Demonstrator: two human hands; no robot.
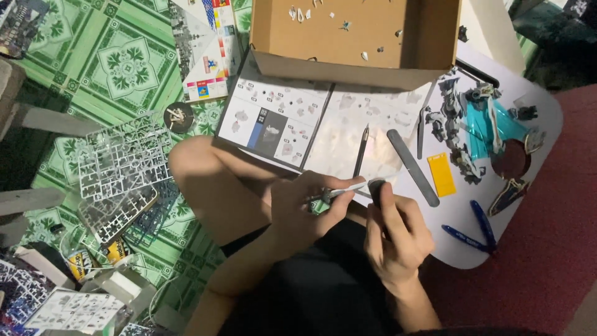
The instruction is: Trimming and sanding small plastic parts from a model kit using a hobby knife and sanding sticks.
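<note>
My left hand (301, 208) pinches a small white model part (343, 191) between thumb and fingers. My right hand (395, 233) grips a short dark tool (377, 188), its tip held against that part. Both hands hover over my lap, at the near edge of a small white table (535, 106). An open instruction booklet (311, 121) lies on the table just beyond my hands, with a black pen-like tool (361, 151) resting on it.
A cardboard box (354, 37) with small plastic bits stands behind the booklet. A grey file (412, 167), yellow card (441, 175), blue nippers (476, 230) and a part-built teal and white model (479, 121) lie at right. Clear sprue frames (124, 155) lie on the green patterned floor.
</note>
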